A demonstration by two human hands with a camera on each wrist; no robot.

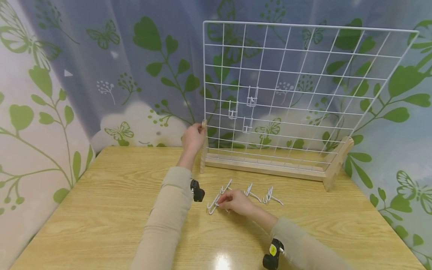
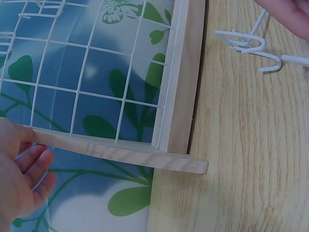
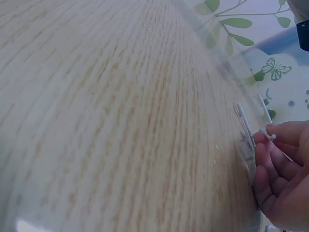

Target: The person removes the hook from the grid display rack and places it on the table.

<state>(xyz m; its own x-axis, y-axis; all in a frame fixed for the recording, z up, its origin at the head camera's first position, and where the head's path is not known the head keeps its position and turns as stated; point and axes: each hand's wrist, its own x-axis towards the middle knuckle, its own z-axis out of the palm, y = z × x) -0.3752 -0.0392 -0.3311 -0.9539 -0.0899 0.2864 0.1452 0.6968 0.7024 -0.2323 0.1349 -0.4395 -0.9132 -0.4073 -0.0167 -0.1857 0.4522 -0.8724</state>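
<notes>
A white wire grid panel (image 1: 286, 48) stands in a wooden stand (image 1: 266, 165) at the back right. My left hand (image 1: 193, 138) holds the top of the stand's left upright (image 1: 203, 159), thumb and finger at its end; the left wrist view shows this upright (image 2: 125, 157) too. In front of the stand, my right hand (image 1: 237, 202) pinches a white wire hook (image 1: 212, 205) low over the table. The right wrist view shows the fingertips on the hook's thin rod (image 3: 245, 123). More white hooks (image 1: 270, 195) lie just beyond and right of this hand.
Three white hooks (image 1: 251, 101) hang on the left half of the grid. The wooden table (image 1: 128, 210) reaches back to a leaf-and-butterfly patterned curtain (image 1: 152, 75). The stand's right upright (image 1: 337, 161) is near the table's right side.
</notes>
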